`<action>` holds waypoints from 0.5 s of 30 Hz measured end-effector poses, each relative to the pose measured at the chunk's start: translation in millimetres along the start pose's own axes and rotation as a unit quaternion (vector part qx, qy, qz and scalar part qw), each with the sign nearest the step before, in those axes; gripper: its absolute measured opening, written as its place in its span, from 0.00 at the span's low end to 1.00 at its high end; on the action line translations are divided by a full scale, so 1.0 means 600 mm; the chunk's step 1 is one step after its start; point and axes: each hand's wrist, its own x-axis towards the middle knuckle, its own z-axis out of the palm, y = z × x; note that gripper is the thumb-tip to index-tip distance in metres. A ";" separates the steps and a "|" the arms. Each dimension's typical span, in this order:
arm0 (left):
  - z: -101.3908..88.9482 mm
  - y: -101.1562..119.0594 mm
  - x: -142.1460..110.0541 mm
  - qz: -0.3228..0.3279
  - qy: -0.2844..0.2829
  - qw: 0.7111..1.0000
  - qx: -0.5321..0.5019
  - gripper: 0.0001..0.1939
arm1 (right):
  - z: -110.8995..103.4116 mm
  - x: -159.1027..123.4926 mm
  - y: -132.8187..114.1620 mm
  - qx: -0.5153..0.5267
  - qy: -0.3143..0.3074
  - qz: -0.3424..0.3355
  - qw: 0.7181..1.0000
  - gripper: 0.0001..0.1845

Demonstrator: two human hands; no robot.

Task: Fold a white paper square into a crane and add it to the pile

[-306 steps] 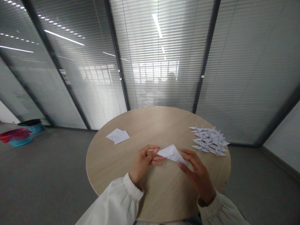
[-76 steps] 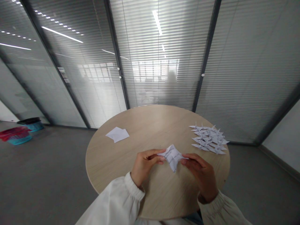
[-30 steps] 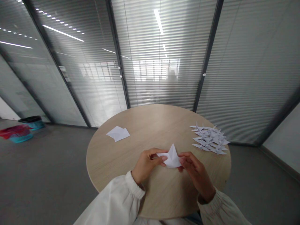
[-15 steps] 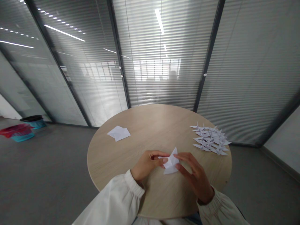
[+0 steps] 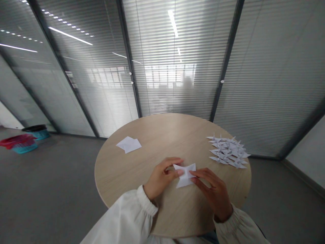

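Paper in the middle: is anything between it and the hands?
Nothing visible: the left hand and right hand both touch the paper. Other paper lies apart on the left, the pile on the right.

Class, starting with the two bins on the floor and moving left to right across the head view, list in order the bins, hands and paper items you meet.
Red-lined bin → black-lined bin → flat white paper → left hand → creased paper → right hand → cluster of folded papers.

Just one head cam here, aimed forward and tilted down from the near side of the table (image 5: 162, 132), with the left hand (image 5: 159, 179) and right hand (image 5: 214, 191) close in, low in frame. It's pretty wide, so you get the blinds (image 5: 157, 101) behind and some floor (image 5: 56, 189) off both sides too.
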 end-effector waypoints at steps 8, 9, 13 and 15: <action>0.010 0.009 -0.014 0.262 -0.003 0.918 0.298 0.17 | -0.003 0.000 0.002 0.013 0.027 0.023 0.999 0.08; 0.010 0.007 -0.014 0.273 -0.005 0.911 0.309 0.16 | -0.003 0.000 0.002 0.014 0.027 0.022 0.999 0.07; 0.011 0.000 -0.013 0.283 -0.003 0.908 0.309 0.15 | -0.001 -0.002 0.001 0.012 0.022 0.021 0.999 0.07; 0.012 0.000 -0.014 0.280 -0.004 0.912 0.300 0.14 | -0.001 -0.002 0.001 0.006 0.019 0.019 1.000 0.07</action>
